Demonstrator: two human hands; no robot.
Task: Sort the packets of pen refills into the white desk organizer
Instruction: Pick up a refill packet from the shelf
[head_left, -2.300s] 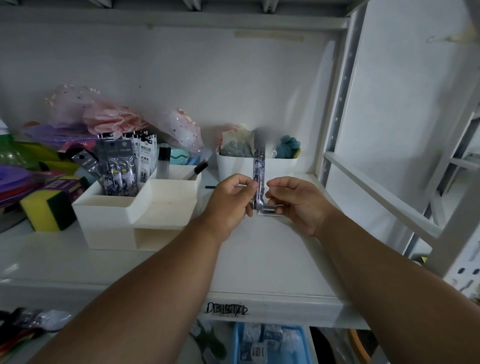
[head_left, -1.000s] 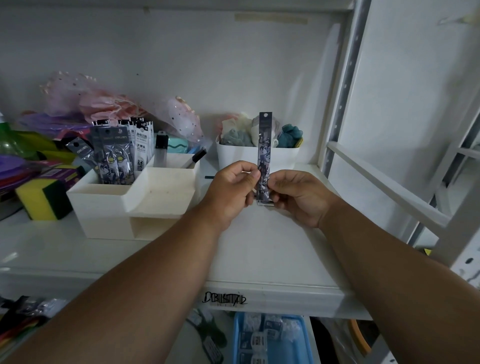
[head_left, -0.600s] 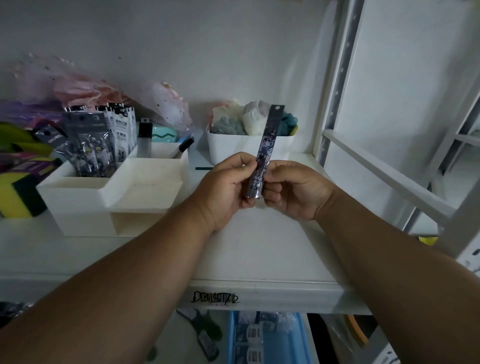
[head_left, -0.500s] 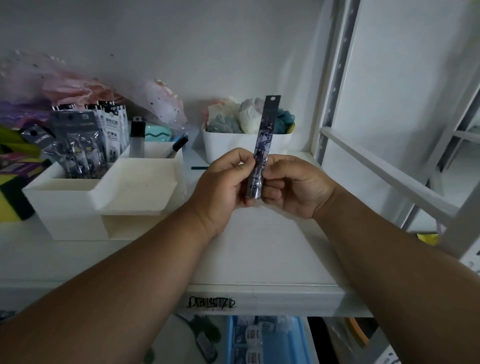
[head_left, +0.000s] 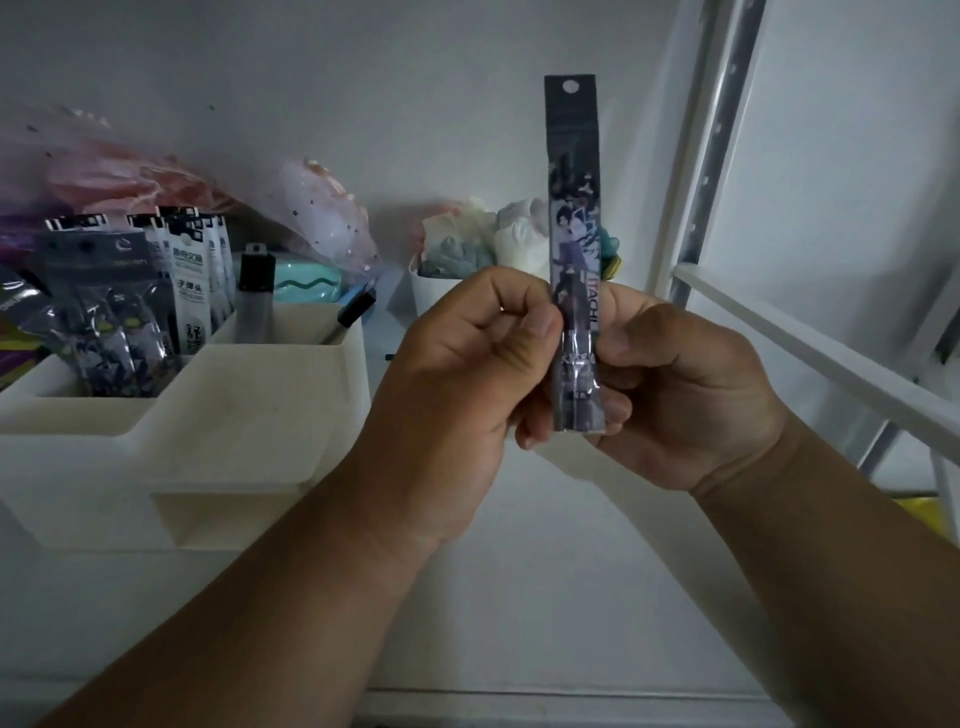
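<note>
A long narrow dark packet of pen refills (head_left: 574, 218) with a printed figure stands upright in front of me above the shelf. My left hand (head_left: 457, 374) pinches its lower left edge and my right hand (head_left: 680, 384) grips its lower right side. The white desk organizer (head_left: 218, 410) sits on the shelf to the left. Several refill packets (head_left: 135, 296) stand upright in its rear left compartment. A dark pen (head_left: 349, 314) and a grey stick (head_left: 254, 291) lean in its rear right compartment.
A small white bin (head_left: 431, 293) of soft pastel items stands behind my hands. Pink netting in a clear bag (head_left: 218, 192) lies behind the organizer. A white metal upright (head_left: 711, 140) and a slanted rail (head_left: 810, 353) bound the shelf on the right.
Both hands have lifted the packet off the shelf and brought it upright, closer to the camera. The view has moved nearer to the shelf.
</note>
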